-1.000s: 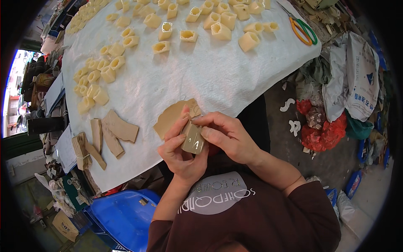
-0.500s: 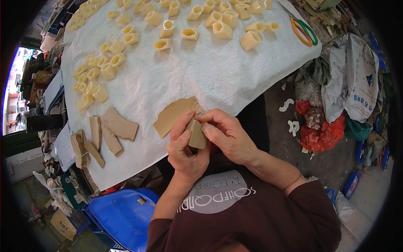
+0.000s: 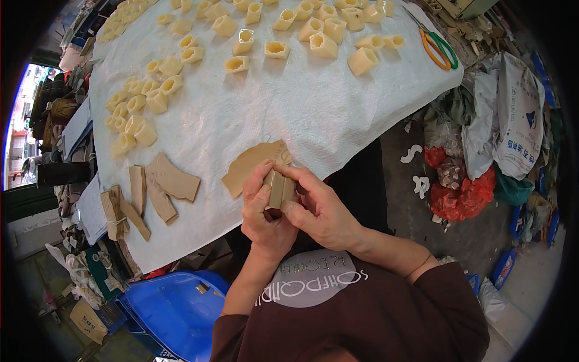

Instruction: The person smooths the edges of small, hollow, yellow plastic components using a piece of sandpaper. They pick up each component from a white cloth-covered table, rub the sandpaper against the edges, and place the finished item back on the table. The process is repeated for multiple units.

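Just beyond the table's front edge, both hands hold a small tan block (image 3: 279,190) with a lengthwise crease on its upper face. My left hand (image 3: 261,208) wraps its left side, thumb against the face. My right hand (image 3: 318,208) closes on its right side, with the thumb low and the fingers at the far end. Partly behind my fingers lies a flat tan sheet piece (image 3: 248,168) with a rounded edge. To the left rest a wider tan piece (image 3: 180,182), several tan strips (image 3: 137,188) and a bundle of strips (image 3: 111,211) tied with string.
Several pale yellow hollow blocks (image 3: 322,45) stand across the white-covered table (image 3: 289,105). Orange-and-green-handled scissors (image 3: 443,51) lie at the right edge. A blue plastic chair (image 3: 175,314) is at lower left. Red bags (image 3: 461,193) and a white sack (image 3: 518,114) sit at right.
The tan block has been turned in my hands, so its creased face now shows. My right thumb has moved down along it, and the right fingers now reach round its far end.
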The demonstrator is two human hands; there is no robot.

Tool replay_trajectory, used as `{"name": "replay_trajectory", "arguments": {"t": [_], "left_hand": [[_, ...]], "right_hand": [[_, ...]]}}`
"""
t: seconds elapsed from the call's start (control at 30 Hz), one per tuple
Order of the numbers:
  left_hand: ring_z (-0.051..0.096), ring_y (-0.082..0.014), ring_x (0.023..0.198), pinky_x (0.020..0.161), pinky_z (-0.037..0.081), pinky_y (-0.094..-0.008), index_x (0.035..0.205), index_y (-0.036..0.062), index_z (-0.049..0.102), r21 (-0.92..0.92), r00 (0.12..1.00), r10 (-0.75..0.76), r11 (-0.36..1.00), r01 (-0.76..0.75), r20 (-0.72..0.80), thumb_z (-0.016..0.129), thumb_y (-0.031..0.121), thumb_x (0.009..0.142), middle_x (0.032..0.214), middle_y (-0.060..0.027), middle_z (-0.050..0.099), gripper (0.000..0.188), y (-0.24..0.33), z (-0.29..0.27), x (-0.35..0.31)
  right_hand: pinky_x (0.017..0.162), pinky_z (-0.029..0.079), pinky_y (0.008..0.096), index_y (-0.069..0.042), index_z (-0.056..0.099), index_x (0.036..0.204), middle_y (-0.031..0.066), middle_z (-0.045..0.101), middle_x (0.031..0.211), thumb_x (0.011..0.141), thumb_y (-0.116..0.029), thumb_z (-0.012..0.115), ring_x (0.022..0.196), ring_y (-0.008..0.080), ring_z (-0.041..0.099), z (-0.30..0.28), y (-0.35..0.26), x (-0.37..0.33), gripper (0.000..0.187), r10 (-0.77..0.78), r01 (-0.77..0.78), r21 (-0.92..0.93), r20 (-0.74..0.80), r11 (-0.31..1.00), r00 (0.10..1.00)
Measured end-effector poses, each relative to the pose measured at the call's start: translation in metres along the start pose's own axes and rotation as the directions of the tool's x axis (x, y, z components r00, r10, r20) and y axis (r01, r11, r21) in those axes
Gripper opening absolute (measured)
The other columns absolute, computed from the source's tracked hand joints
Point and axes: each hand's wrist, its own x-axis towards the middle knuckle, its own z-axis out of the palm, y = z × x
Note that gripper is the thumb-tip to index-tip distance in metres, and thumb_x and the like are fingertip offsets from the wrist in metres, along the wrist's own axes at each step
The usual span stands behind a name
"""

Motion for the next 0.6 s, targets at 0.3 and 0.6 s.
{"name": "replay_trajectory", "arguments": {"t": [0.3,0.6], "left_hand": [[0.052,-0.0329,0.107,0.086,0.046,-0.0391,0.102,0.0050,0.031,-0.221,0.989,-0.142,0.967,0.129,-0.044,0.066,-0.004,0.073,0.116,-0.0275,0.046,0.046,0.001,0.001,0.004],[0.051,-0.0348,0.108,0.088,0.045,-0.0418,0.101,0.0056,0.031,-0.178,0.996,-0.088,0.980,0.092,0.028,0.059,-0.008,0.075,0.115,-0.0277,0.046,0.041,0.006,0.002,0.002]], "right_hand": [[0.085,0.042,0.0280,0.002,0.033,0.129,0.0086,0.044,0.114,0.083,-0.006,0.054,0.099,0.0129,0.049,-0.012,-0.001,0.003,0.051,-0.012,0.018,-0.079,0.066,0.997,0.998],[0.072,0.045,0.0246,0.002,0.046,0.115,0.0046,0.053,0.096,0.080,-0.007,0.058,0.083,0.0085,0.052,-0.017,-0.003,0.005,0.038,-0.047,0.046,-0.181,-0.002,0.982,0.999]]}}
